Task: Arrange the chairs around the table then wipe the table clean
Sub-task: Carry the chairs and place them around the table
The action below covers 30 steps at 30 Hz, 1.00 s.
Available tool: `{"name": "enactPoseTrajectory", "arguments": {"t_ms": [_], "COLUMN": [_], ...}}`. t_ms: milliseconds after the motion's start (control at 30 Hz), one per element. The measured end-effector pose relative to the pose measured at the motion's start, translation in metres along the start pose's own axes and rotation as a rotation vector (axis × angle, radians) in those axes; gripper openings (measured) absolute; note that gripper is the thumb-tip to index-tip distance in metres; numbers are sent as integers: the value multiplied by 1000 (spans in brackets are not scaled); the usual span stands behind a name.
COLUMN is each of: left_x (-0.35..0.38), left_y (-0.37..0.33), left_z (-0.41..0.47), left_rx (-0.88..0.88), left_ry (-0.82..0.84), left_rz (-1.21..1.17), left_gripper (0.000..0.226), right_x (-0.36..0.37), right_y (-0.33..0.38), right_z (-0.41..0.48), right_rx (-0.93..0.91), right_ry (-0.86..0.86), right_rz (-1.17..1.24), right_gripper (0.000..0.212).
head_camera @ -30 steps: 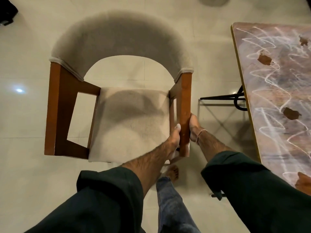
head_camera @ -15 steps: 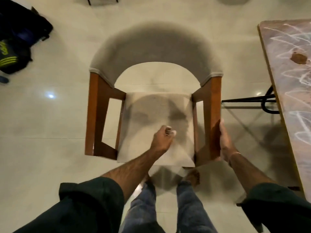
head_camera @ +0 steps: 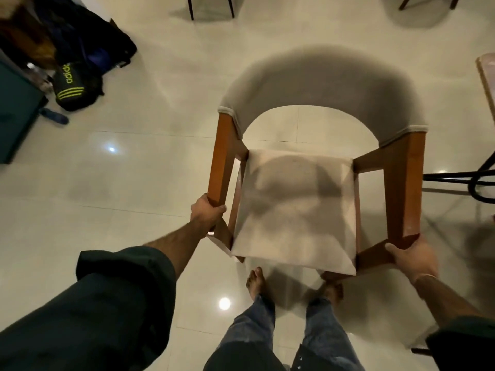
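the brown wooden armchair with beige padded seat and curved grey back (head_camera: 294, 207) is directly ahead of the person, its open front toward them and its back away; the brown table (head_camera: 486, 76) shows only an edge to the chair's right, past a black metal table leg (head_camera: 460, 180). the left hand (head_camera: 207, 214) curls round the front end of the left armrest and the right hand (head_camera: 412, 257) clasps the front end of the right one, both equally near. the coming move likely carries the chair rightward.
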<state>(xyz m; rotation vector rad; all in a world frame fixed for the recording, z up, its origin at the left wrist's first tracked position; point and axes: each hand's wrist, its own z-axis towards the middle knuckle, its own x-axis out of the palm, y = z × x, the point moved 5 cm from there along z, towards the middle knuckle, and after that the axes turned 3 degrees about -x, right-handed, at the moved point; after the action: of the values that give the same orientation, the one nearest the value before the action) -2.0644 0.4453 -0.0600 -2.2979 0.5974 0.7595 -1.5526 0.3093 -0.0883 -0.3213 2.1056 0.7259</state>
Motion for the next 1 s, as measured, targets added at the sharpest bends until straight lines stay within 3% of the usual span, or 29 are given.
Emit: {"name": "enactPoseTrajectory", "arguments": {"t_ms": [233,400,1000], "left_x": [4,9,64], "left_y": [8,22,51], "left_z": [6,-4,-67], "left_rx": [-3,-21,-283], "left_ry": [-69,-126,-328], "left_rz": [-41,-72,-324], "left_gripper": [52,49,50], "right_x": [-4,-15,-39], "right_y": [11,41,146], "right_z": [-1,6,115], "right_rx": [-2,-98,-368], "right_ry": [-9,-9,146], "right_rz": [47,27,-156], "right_gripper": [54,54,61]}}
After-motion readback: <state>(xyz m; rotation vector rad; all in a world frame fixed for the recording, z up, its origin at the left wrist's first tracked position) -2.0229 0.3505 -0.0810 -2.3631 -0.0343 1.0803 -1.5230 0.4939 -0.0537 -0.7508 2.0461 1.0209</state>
